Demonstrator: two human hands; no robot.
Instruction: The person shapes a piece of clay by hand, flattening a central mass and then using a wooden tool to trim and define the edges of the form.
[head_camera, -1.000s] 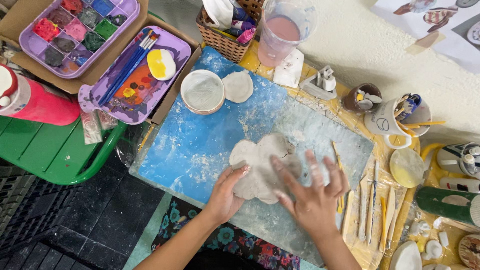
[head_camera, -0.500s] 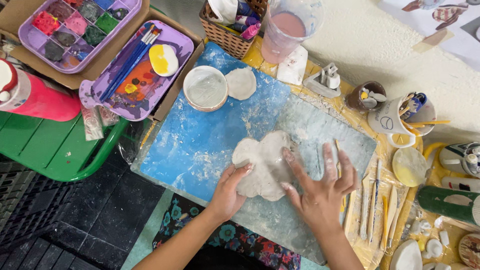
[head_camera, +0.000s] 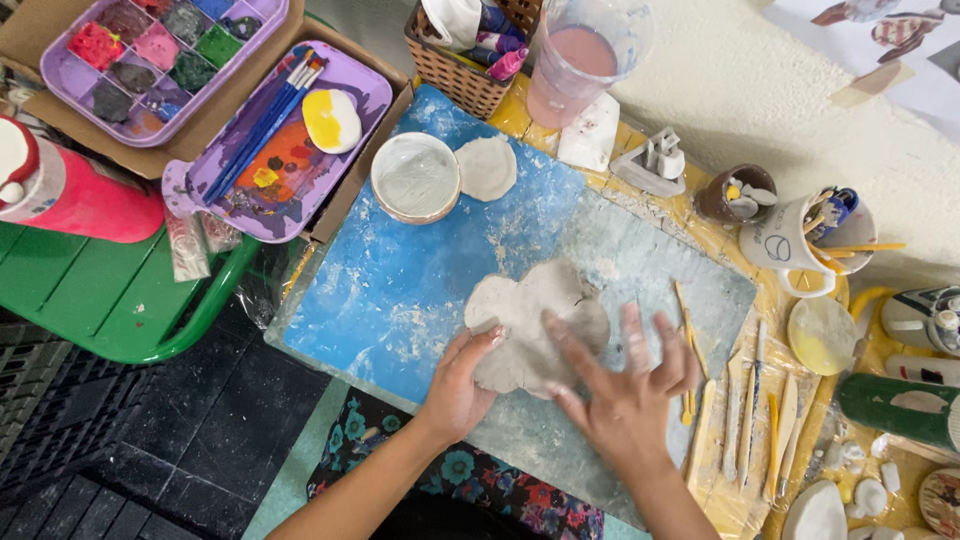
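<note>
Blue board (head_camera: 400, 290), hands (head_camera: 455, 385) pressing clay slab (head_camera: 525, 320)

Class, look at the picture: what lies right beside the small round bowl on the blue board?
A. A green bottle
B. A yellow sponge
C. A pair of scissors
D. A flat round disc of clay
D: a flat round disc of clay lies against the right side of the small round bowl at the top edge of the blue board, apart from the larger clay slab under both hands.
</note>
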